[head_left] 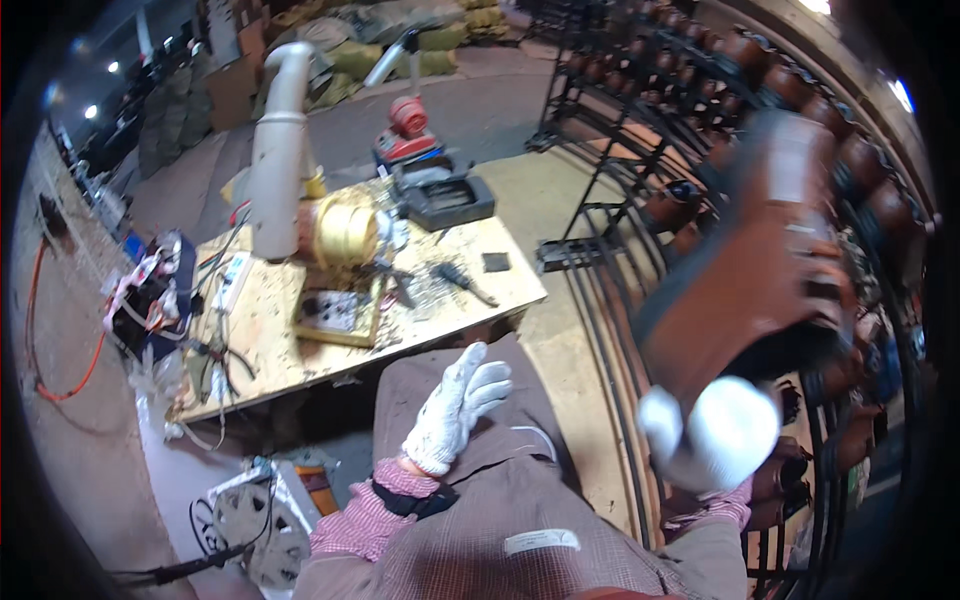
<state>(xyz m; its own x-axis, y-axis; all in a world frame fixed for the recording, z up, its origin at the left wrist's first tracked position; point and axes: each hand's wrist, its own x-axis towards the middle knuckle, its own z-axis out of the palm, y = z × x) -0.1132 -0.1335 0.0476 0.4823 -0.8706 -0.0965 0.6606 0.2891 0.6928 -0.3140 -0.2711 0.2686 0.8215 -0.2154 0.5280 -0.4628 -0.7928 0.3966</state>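
Observation:
My right hand (722,435), in a white glove, is closed round the top edge of a brown leather boot (735,265). The boot is raised on the right, in front of a rack, with its dark opening towards me and its dark sole to the left. Motion blurs both boot and glove. My left hand (458,408), also in a white glove, hovers over my lap with its fingers stretched out and nothing in it. Nearest to it is the front edge of a wooden workbench (470,305).
On the bench stand a machine with a brass-coloured drum (345,235), a grey pipe (280,165), a black tray (450,200), and pliers (222,350). Black racks (600,180) with many brown boots line the right. A fan (262,535) sits low on the left.

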